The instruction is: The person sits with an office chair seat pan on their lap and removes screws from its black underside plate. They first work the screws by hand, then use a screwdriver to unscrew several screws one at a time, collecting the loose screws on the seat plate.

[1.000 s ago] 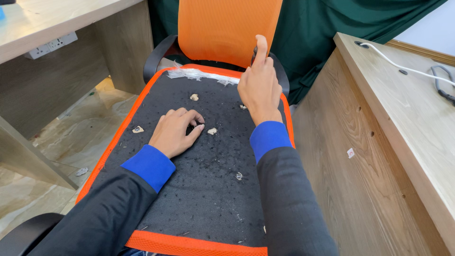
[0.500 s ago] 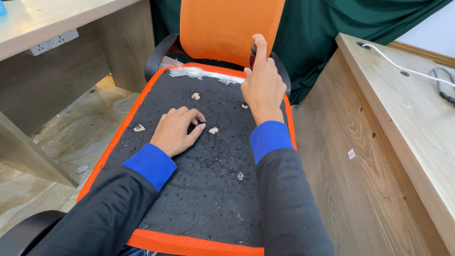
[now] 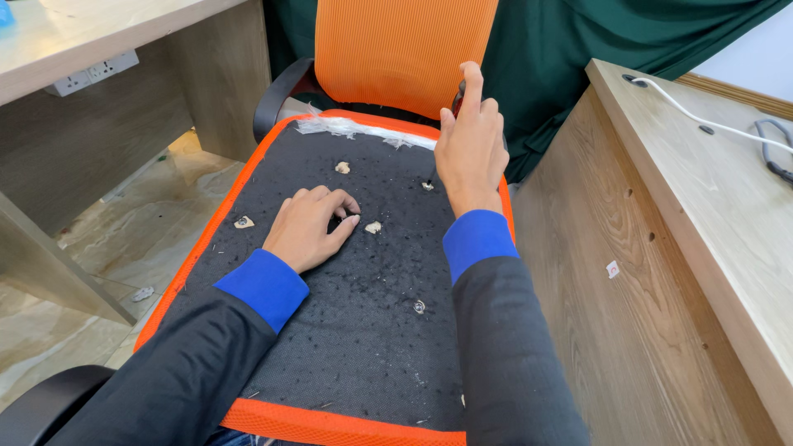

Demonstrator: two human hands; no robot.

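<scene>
Several small pale crumpled scraps lie scattered on the black mesh seat pad (image 3: 347, 330) of the orange office chair. Your left hand (image 3: 310, 230) rests palm-down on the pad's middle, fingers curled loosely w/ thumb and forefinger tips near each other but clamped on nothing I can see; whether a crumb is pinched under them, can't tell. Nearest scrap is the pale one just beside the fingertips (image 3: 373, 226), to the right of the left hand and a touch farther from you. It's roundish, no clear long axis. Left hand is clearly the closer one to it.

Your right hand (image 3: 472, 144) is raised at the pad's far right edge, fingers together, forefinger pointing up toward the orange mesh backrest (image 3: 405, 49); it holds nothing visible, though its palm side is hidden.

Other bits: one scrap near the left orange rim (image 3: 244, 221), left of your left hand; one toward the back (image 3: 342, 167); a tiny one by the right wrist (image 3: 427, 186); a greyish bit nearer you (image 3: 420, 306), between your sleeves. A strip of clear crinkled plastic (image 3: 347, 126) lies along the seat's rear edge. Wooden desks stand on both sides.
</scene>
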